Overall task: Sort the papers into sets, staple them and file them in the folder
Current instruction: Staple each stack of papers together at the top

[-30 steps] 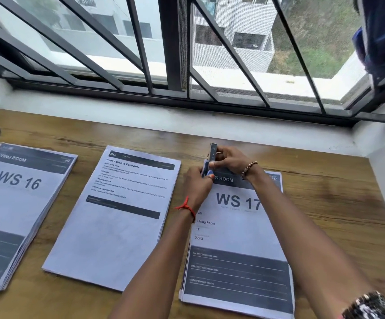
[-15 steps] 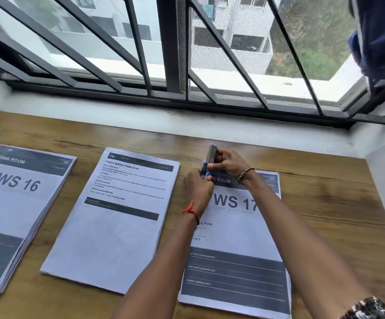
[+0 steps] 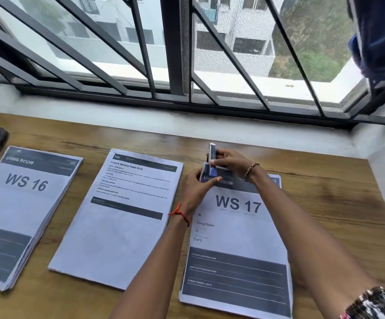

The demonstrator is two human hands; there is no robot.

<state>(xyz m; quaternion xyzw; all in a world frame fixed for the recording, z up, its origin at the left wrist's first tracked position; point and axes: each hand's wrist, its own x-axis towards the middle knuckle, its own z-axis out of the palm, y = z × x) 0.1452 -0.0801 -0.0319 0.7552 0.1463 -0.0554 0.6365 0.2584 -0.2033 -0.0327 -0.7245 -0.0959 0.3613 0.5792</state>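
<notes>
Mid-frame, the top corner of the WS 17 set (image 3: 237, 229) has curled up now, left hand (image 3: 196, 188) pinching it, right hand (image 3: 230, 163) gripping the stapler (image 3: 212, 151) just above.

— Where do my hands sit?
— Both forearms run in from 6 and 5 o'clock and meet just right of centre. My left hand (image 3: 195, 186) pinches the lifted corner of the white printed paper set (image 3: 237, 226), thumb on top pointing to 3 o'clock.
— And the right?
— My right hand (image 3: 230, 162), at 1 o'clock of the left, curls round the small blue-and-silver metal stapler (image 3: 212, 153).
</notes>
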